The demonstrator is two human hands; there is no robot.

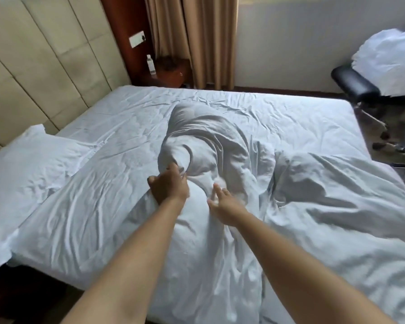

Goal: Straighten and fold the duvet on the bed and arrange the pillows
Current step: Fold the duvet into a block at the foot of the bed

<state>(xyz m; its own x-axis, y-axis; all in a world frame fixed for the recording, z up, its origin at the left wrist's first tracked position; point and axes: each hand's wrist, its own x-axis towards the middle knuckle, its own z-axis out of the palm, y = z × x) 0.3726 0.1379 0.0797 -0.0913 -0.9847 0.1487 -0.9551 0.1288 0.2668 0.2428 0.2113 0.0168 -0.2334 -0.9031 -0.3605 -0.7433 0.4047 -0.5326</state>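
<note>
Two bare forearms reach from the near edge over the bed (290, 108). The left hand (168, 184) has its fingers curled into a bunched fold of the white duvet (220, 206), clamping the cloth. The right hand (222, 202) lies just beside it, fingers spread and slightly blurred, resting on or just above the duvet; contact cannot be told for certain. The duvet is crumpled, heaped across the near and right parts of the mattress, with a twisted ridge running toward the middle of the bed. One pillow (31, 164) lies at the left, against the padded headboard (40, 66), its near corner overhanging the bed's edge. The far half of the mattress shows bare, wrinkled sheet, giving open room there. Beyond the far left corner stands a dark nightstand (171, 71) with a clear bottle (150, 64) upon it, beside tan curtains (192, 38). At the far right, a black chair (358, 87) carries a pile of white linen (388, 59), well apart from the bed.
</note>
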